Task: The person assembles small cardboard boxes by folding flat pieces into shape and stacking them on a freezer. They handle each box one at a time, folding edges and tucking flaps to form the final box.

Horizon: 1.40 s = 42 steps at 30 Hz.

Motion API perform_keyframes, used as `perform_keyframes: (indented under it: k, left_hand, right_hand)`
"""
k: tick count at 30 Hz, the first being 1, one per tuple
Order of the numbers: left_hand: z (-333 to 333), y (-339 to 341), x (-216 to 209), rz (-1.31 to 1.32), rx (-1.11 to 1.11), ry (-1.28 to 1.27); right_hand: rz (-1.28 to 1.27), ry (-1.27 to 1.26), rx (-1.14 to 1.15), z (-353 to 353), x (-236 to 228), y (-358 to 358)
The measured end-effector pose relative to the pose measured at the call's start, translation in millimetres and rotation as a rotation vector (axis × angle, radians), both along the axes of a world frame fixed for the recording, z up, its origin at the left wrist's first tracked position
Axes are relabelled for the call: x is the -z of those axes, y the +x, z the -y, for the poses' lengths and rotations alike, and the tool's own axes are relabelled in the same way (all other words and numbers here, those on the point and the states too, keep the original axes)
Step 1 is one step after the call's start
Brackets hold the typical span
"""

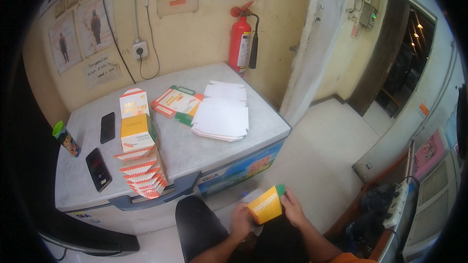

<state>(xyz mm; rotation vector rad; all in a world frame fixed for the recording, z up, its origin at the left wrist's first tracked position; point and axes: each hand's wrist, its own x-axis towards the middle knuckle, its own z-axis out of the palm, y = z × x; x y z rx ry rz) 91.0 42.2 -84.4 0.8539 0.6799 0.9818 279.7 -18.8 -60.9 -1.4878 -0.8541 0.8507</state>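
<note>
A yellow carton [267, 205] with a green end flap and white scalloped trim is held above my lap, partly folded. My left hand [240, 220] closes on its left end, where a pale flap shows. On the opposite side, by the green flap, my right hand [294, 208] grips its edge. To the left, on the chest freezer lid [187, 158], a row of nested folded cartons [145, 173] with orange zigzag edges reaches the front edge. Behind them lie printed flat carton blanks [178, 101], partly covered by a pile of white-side-up blanks [222, 114].
Two dark phones [99, 169] and a colourful cup with a green rim [67, 139] stand or lie at the freezer's left. A red fire extinguisher [240, 44] hangs behind. At right are a power strip [397, 203], cables and a doorway; tiled floor [312, 141] lies between.
</note>
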Motion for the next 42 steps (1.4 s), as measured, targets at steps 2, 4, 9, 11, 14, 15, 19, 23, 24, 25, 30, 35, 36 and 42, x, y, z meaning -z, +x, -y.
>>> perform_keyframes:
  k: [2,4,9,11,14,15,19,23,24,25,30,35,36,42]
  left_hand:
    - [0,1,3,0.135,-0.118,0.004]
    - [-2,-2,6,0.151,-0.194,0.080]
    - [-7,-13,12,-0.024,-0.158,0.238]
    - [-11,-14,11,-0.117,-0.138,0.341]
    - [-18,-11,3,-0.378,-0.234,0.576]
    - [-20,-10,-1,-0.468,-0.279,0.675]
    - [-21,-15,-10,-0.632,-0.033,0.891]
    - [-1,-9,1,-0.506,0.115,0.422]
    - [1,-7,5,-0.508,0.088,0.366]
    - [1,-5,10,-0.482,0.021,0.360]
    - [-9,-3,19,-0.457,-0.236,0.575]
    - [-17,-11,8,-0.476,0.027,0.782]
    - [-18,-12,5,-0.469,0.077,0.802]
    - [-9,-12,-6,-0.369,0.169,0.657]
  right_hand:
    - [-0.297,-0.071,-0.101,3,9,-4]
    - [-0.402,-0.083,-0.228,7,11,-8]
    - [-0.386,-0.030,-0.424,10,8,-7]
    - [-0.427,-0.009,-0.303,6,5,-8]
    - [-0.192,0.047,-0.158,0,-3,-14]
    - [-0.057,0.068,-0.119,-1,-7,-17]
    - [0.538,0.051,-0.245,7,-30,-30]
    - [0.556,0.103,-0.185,7,-38,-44]
    - [0.524,0.096,-0.168,8,-38,-47]
    - [0.481,0.092,-0.143,9,-38,-49]
    - [0.457,0.057,-0.154,13,-34,-58]
    - [0.677,0.218,-0.231,8,-35,-47]
    - [0.692,0.238,-0.241,7,-35,-44]
    - [0.765,0.352,-0.239,8,-36,-37]
